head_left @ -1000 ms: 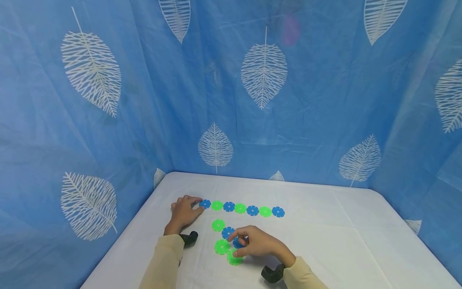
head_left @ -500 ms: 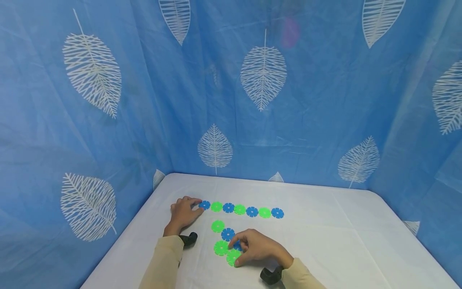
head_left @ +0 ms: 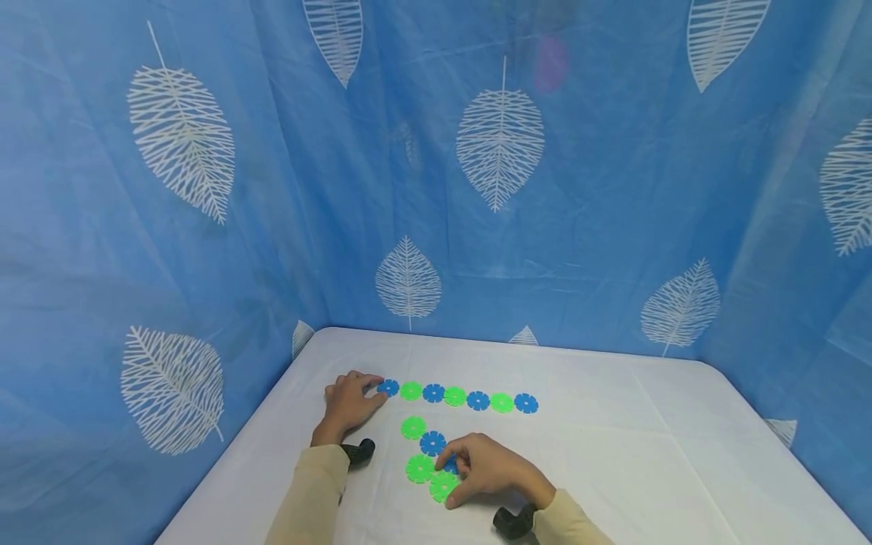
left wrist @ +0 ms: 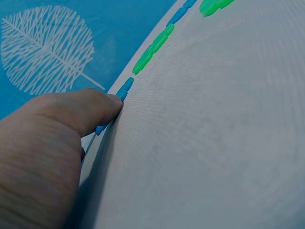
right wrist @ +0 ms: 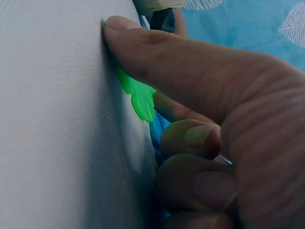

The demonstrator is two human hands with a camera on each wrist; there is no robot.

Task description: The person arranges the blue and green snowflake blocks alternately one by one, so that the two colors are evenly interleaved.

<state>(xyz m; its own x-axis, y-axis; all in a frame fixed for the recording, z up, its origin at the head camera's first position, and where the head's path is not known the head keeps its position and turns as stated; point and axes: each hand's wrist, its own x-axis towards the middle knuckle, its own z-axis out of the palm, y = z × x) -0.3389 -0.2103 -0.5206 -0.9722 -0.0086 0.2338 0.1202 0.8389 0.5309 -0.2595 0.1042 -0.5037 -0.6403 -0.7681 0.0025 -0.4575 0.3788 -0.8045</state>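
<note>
Flat snowflake building discs, notched round the edge, lie on a white table. In the head view my left hand (head_left: pixel 349 405) has thumb and forefinger at opposite sides of the blue disc (head_left: pixel 390 387) at the left end of a row. The left wrist view shows the thumb against that blue disc's edge (left wrist: pixel 127 86). My right hand (head_left: pixel 493 465) pinches a green disc (head_left: pixel 443 488) between thumb and forefinger, its other fingers curled under. The right wrist view has this green disc (right wrist: pixel 142 102) flat beside the thumb. A blue disc (head_left: pixel 451 463) is partly hidden by the right fingers.
The far row continues rightward with alternating green and blue discs, ending in a blue disc (head_left: pixel 526 403). Closer in lie a green disc (head_left: pixel 412 428), a blue disc (head_left: pixel 432 443) and another green disc (head_left: pixel 419 468). Blue leaf-print cloth (head_left: pixel 579 189) stands behind the table (head_left: pixel 647 439).
My right hand has lowered slightly, its thumb and forefinger coming to the near green disc's edges. My left hand stays at the end blue disc. The discs keep their places.
</note>
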